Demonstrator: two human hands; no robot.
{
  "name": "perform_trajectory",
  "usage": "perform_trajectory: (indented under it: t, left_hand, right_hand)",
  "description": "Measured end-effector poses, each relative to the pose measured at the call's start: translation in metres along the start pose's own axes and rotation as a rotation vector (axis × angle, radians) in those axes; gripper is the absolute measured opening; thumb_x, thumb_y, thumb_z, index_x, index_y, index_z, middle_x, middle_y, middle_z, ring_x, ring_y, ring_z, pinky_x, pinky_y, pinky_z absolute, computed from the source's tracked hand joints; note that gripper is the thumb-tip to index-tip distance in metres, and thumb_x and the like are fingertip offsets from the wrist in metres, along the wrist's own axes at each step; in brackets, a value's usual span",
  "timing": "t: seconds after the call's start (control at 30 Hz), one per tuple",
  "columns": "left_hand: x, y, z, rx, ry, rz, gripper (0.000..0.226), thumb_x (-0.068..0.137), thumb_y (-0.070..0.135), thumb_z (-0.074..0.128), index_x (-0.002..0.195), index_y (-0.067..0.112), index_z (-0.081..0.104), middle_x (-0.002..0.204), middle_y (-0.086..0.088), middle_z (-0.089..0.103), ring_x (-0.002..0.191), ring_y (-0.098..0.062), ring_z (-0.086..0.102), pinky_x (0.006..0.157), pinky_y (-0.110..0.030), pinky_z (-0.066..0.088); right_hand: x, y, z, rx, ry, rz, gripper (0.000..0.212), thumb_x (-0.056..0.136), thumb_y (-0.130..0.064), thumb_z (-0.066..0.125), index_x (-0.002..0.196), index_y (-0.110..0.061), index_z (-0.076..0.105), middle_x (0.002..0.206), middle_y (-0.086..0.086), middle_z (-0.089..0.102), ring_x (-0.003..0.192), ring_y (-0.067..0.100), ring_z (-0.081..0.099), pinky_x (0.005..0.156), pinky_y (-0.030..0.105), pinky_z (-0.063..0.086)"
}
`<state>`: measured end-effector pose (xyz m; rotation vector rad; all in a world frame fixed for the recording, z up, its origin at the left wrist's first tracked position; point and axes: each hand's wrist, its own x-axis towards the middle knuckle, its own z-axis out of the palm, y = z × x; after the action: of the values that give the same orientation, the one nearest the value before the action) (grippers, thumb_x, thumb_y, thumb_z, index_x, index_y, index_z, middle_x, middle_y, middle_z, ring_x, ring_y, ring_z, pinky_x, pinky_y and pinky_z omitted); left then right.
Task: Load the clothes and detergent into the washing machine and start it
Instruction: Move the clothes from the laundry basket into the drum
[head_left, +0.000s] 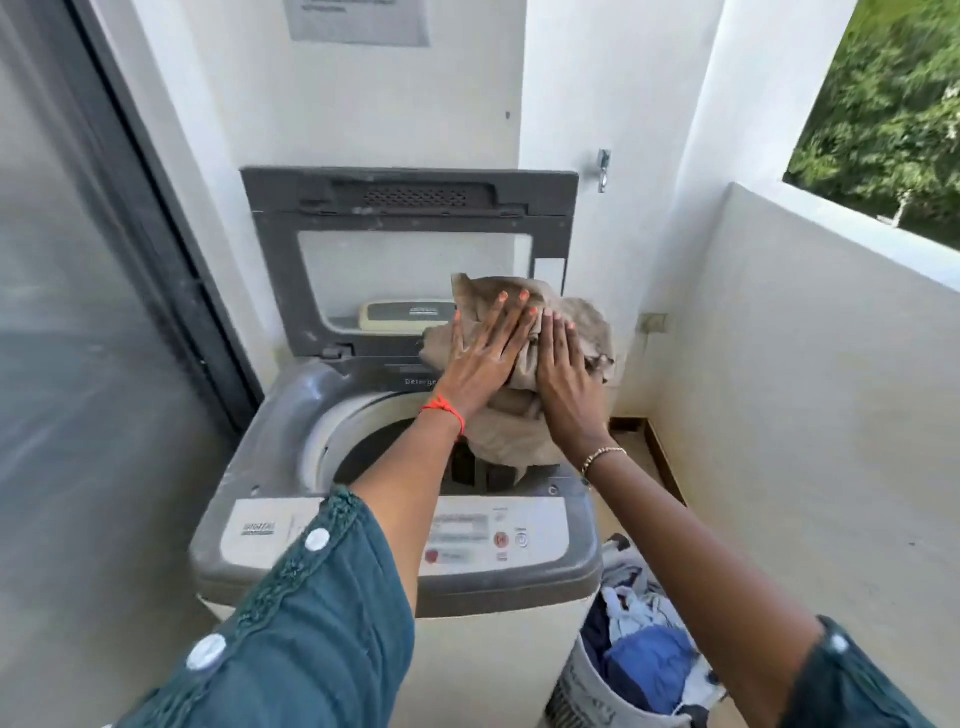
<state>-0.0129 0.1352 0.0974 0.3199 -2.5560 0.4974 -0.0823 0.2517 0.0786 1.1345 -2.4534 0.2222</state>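
Observation:
A grey and white top-load washing machine (280, 415) stands with its lid (415, 208) raised against the wall and its drum (374, 447) showing dark inside. Over the right back part of the drum hangs a crumpled beige garment (589, 332). My left hand (483, 358) lies flat on its left side with fingers spread. My right hand (563, 376) presses on its front right, and the two hands hold it between them. The garment's lower end (504, 441) droops into the drum opening. No detergent is visible.
A laundry basket (587, 691) with several blue and grey clothes (649, 660) stands on the floor right of the machine. The control panel (498, 540) faces me. A glass sliding door (78, 312) is on the left, a low white balcony wall (805, 364) on the right.

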Motion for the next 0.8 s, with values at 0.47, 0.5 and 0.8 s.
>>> perform_trajectory:
  t: [0.47,0.5,0.8]
  left_hand:
    - [-0.109,-0.047,0.05,-0.025,-0.503,-0.235,0.074,0.093,0.002,0.035,0.147,0.008,-0.015,0.157,-0.009,-0.017,0.145,-0.022,-0.014,0.111,-0.056,-0.01]
    - [-0.111,-0.046,0.051,-0.033,-0.514,-0.23,0.077,0.093,0.007,0.039,0.147,0.007,-0.016,0.157,-0.009,-0.018,0.145,-0.022,-0.016,0.111,-0.056,-0.011]
    - [-0.07,-0.002,0.048,-0.146,-0.394,-0.145,0.08,0.086,0.003,0.036,0.147,0.01,-0.016,0.157,-0.006,-0.018,0.144,-0.019,-0.017,0.11,-0.053,-0.016]
  right_hand:
    - [-0.018,-0.076,0.07,-0.045,-0.313,-0.108,0.086,0.09,-0.015,0.055,0.148,-0.011,-0.008,0.158,0.014,0.004,0.145,0.023,0.013,0.116,0.049,0.015]
    - [-0.019,-0.075,0.071,-0.051,-0.311,-0.112,0.085,0.091,-0.018,0.055,0.148,-0.01,-0.008,0.158,0.013,0.003,0.145,0.022,0.012,0.116,0.048,0.014]
    - [-0.026,-0.014,0.061,-0.002,-0.223,0.009,0.076,0.095,-0.014,0.047,0.148,-0.011,-0.007,0.158,0.007,0.003,0.146,0.02,0.008,0.117,0.04,0.004]
